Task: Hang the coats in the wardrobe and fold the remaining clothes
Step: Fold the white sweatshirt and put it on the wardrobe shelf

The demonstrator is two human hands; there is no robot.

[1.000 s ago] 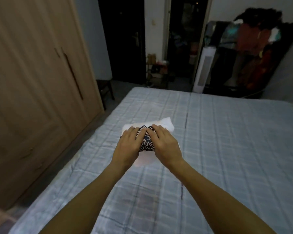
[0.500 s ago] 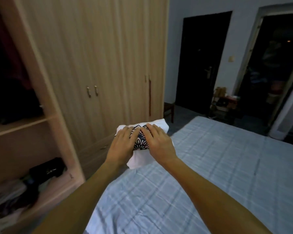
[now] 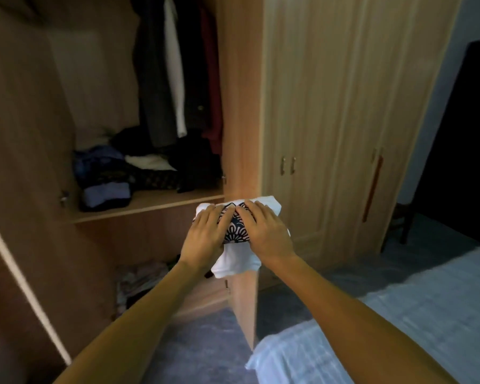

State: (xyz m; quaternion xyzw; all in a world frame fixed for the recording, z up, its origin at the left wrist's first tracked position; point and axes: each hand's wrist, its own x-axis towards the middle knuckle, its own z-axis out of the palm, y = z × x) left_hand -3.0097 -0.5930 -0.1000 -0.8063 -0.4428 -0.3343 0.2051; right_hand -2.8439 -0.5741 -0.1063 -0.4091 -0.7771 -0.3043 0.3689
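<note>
A folded white garment with a dark patterned print (image 3: 237, 259) is held in the air in front of the wardrobe (image 3: 241, 106). My left hand (image 3: 205, 234) grips its left side and my right hand (image 3: 266, 231) grips its right side, fingers laid over the top. The open wardrobe section on the left shows hanging coats (image 3: 175, 67) and a shelf (image 3: 150, 202) with piles of folded dark, blue and white clothes (image 3: 117, 176). The garment's underside is hidden.
The open wardrobe door (image 3: 20, 217) stands at the far left. Closed wardrobe doors with small handles (image 3: 287, 165) are on the right. The bed with a light blue checked cover (image 3: 399, 314) lies at lower right. More clothes (image 3: 142, 278) sit on the lower shelf.
The view has swung left from the bed to the open wardrobe. Both hands have carried the folded garment off the bed and now hold it before the wardrobe's shelf.
</note>
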